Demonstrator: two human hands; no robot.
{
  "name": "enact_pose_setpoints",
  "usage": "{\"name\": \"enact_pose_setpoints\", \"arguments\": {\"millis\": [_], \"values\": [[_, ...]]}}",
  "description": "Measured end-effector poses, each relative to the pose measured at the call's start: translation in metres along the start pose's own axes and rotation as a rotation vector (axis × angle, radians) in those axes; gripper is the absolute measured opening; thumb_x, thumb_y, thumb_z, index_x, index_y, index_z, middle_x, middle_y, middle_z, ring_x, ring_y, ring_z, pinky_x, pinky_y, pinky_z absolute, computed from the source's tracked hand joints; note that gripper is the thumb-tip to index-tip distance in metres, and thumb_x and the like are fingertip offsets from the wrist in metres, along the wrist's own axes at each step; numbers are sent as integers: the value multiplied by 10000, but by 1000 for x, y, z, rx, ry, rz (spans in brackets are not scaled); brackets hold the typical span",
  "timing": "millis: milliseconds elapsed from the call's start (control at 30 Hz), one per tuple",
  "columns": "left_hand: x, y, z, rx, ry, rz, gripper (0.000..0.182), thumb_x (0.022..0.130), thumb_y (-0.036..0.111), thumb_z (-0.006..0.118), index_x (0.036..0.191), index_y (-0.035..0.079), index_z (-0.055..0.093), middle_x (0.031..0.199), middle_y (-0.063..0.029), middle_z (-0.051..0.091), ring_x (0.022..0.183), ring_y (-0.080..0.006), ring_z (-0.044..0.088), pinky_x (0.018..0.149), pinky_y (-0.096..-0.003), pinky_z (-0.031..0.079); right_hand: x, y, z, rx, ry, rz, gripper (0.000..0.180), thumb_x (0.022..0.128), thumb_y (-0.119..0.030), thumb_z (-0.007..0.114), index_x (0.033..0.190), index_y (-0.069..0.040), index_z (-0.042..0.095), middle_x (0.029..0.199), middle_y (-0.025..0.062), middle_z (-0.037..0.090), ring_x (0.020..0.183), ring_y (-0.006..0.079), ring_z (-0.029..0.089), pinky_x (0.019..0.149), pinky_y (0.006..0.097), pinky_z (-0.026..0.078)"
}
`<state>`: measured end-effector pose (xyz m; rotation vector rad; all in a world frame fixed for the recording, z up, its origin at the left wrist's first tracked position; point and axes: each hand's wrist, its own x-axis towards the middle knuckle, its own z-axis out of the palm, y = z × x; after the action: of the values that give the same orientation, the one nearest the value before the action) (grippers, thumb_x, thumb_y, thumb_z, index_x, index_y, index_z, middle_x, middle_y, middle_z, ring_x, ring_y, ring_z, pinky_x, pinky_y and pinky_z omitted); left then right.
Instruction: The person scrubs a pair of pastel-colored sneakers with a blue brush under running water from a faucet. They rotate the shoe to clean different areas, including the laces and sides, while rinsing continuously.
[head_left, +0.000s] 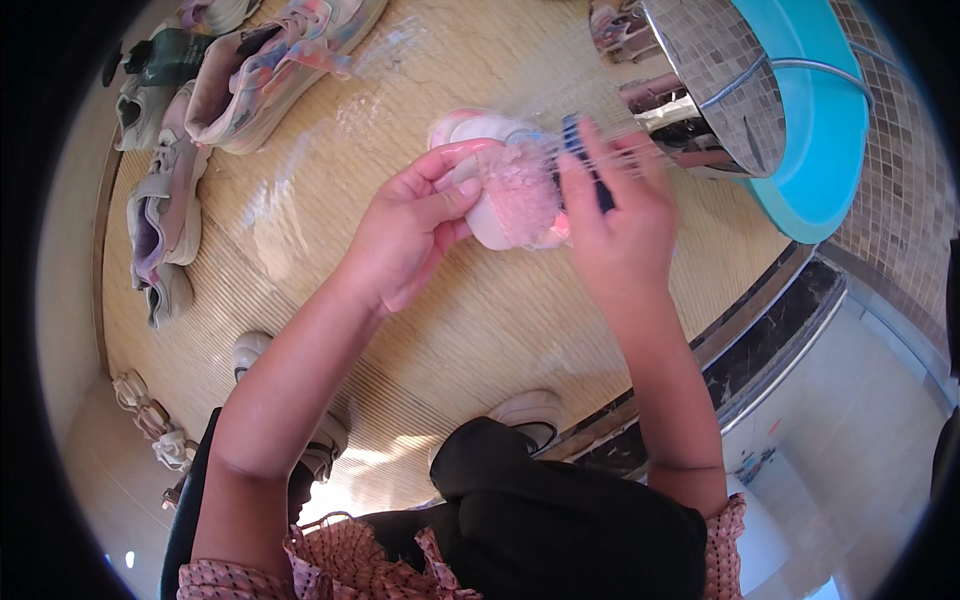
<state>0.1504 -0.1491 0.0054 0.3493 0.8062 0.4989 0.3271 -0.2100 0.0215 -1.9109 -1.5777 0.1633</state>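
Observation:
A wet pink-and-white shoe (491, 214) is in my left hand (409, 214), with the thumb pressing on its pale edge. Foamy water covers the pink part of the shoe. My right hand (626, 202) grips a dark blue brush (589, 161) close against the shoe's right side; its bristles are blurred. Fine jets of water (622, 150) cross my right fingers and strike the shoe. Behind my left fingers shows a white, pink-edged part (465, 124), and whether it belongs to the same shoe I cannot tell.
Several pastel sneakers (251, 97) stand at the left beside a dark green bottle (172, 56). Suds (274, 210) streak the ribbed beige floor (420, 352). At the right are a mirror-polished metal object (724, 82), a turquoise basin (825, 172), a metal hose (817, 66) and a dark raised edge (772, 322).

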Motion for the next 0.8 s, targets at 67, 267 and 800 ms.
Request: {"name": "enact_pose_setpoints", "arguments": {"millis": [67, 267, 800], "values": [[0, 0, 1, -31, -37, -8, 351, 938, 2, 522, 1288, 18, 513, 1215, -88, 604, 1103, -182, 593, 973, -311, 488, 7, -2, -1, 152, -92, 149, 325, 795, -109, 733, 1109, -36, 695, 966, 110, 610, 754, 224, 612, 646, 314, 494], [3, -8, -13, 64, -4, 65, 278, 916, -45, 524, 1187, 18, 533, 1165, -95, 627, 1065, -160, 608, 932, -292, 502, 3, -44, 14, 172, -129, -43, 292, 765, -59, 716, 1046, 15, 689, 894, 126, 604, 735, 238, 600, 654, 331, 498], [2, -7, 1, 114, 28, 131, 218, 891, -102, 499, 1041, 46, 554, 1107, -89, 639, 979, -144, 616, 835, -263, 507, 4, -39, -1, 204, -112, -80, 305, 782, -59, 711, 1081, -2, 687, 912, 134, 598, 783, 238, 618, 655, 321, 500]]}}
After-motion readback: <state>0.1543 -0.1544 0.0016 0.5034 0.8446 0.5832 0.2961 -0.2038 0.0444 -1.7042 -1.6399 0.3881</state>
